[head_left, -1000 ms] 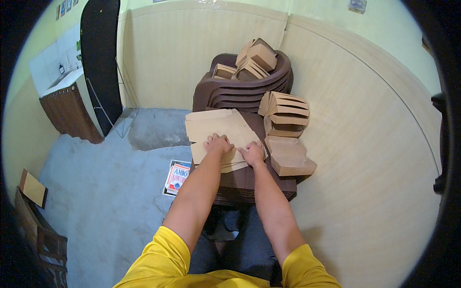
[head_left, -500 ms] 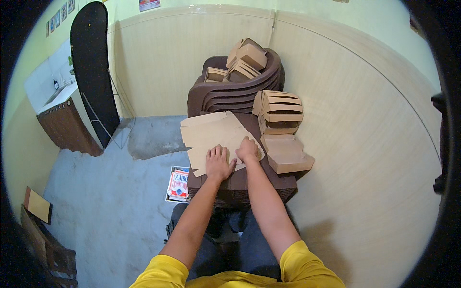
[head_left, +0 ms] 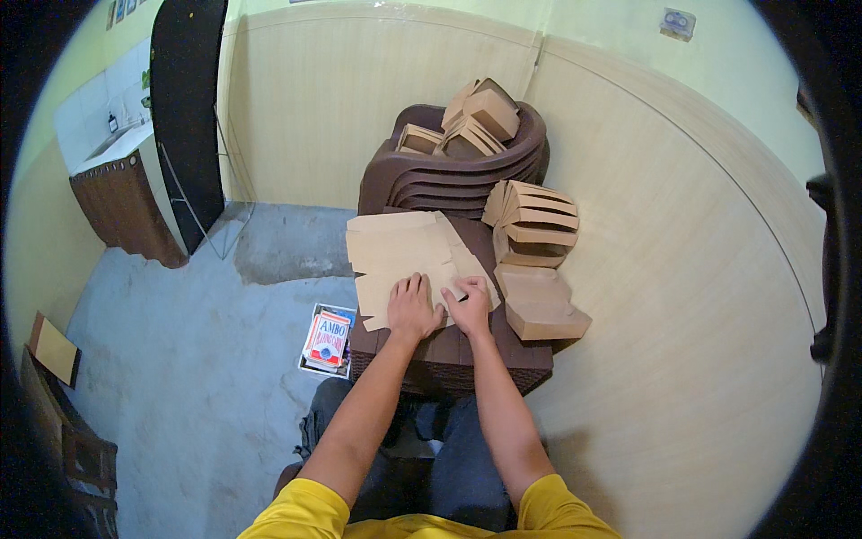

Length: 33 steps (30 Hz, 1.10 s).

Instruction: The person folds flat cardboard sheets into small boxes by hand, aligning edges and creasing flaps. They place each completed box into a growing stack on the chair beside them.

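A flat, unfolded tan cardboard sheet [head_left: 395, 242] with slits along its edges lies on the brown seat [head_left: 516, 355] of a stack of plastic chairs before me. My left hand [head_left: 412, 307] rests flat on its near part, fingers stretched forward. Close beside it, my right hand [head_left: 469, 310] has its fingers bent and pinched at the sheet's right side. A small dark spot shows between those fingers, too small to make out. Just right of the sheet sits an open folded cardboard box [head_left: 543, 310]. Behind that box stand several nested cardboard boxes [head_left: 543, 216].
More folded boxes [head_left: 485, 112] sit on the stacked brown chairs [head_left: 409, 180] at the back. A pale panelled wall [head_left: 682, 269] closes off the right. On the floor to the left stands a white box of printed packets [head_left: 325, 341]. A sink with a brown curtain [head_left: 126, 211] is far left.
My right hand has turned and loosened from a fist into a pinch, slightly nearer me. My left hand stays flat on the sheet. The whole view has shifted a little.
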Available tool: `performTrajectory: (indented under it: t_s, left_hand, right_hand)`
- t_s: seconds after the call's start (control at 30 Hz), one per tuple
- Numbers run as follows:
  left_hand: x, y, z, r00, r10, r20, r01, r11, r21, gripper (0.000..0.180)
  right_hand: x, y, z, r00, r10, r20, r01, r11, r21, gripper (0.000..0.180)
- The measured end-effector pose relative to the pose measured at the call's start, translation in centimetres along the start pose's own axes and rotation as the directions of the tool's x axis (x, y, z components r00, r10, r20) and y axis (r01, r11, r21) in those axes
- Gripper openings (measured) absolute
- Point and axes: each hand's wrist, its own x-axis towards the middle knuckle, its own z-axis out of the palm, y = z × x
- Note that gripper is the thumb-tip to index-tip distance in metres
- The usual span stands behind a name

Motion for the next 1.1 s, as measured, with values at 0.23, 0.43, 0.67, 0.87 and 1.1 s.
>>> performTrajectory:
  t_s: [0.23,0.43,0.67,0.87,1.1]
  left_hand:
    - [2.1,0.2,-1.0,0.997,-0.076,-0.011,0.075,0.995,-0.068,0.062]
    - [1.8,0.4,-0.4,0.990,-0.099,0.100,0.094,0.994,0.057,0.058]
    - [2.6,-0.3,0.4,0.972,-0.062,0.227,0.052,0.997,0.052,0.060]
    - [2.8,-0.1,0.1,0.965,-0.074,0.251,0.054,0.995,0.084,0.060]
    - [2.8,-0.2,0.1,0.965,-0.049,0.256,0.025,0.995,0.097,0.060]
  right_hand:
    - [-0.6,-0.7,-0.9,0.985,0.074,0.158,-0.151,0.815,0.560,0.058]
    - [-0.8,-0.3,-1.4,0.986,0.088,0.141,-0.149,0.839,0.523,0.056]
    - [-2.8,-1.9,-4.2,0.940,0.169,0.295,-0.247,0.936,0.251,0.075]
    - [-1.8,-2.5,-6.4,0.854,0.126,0.505,-0.136,0.991,-0.016,0.093]
    - [-0.4,-3.0,-4.4,0.752,0.206,0.626,-0.003,0.951,-0.309,0.095]
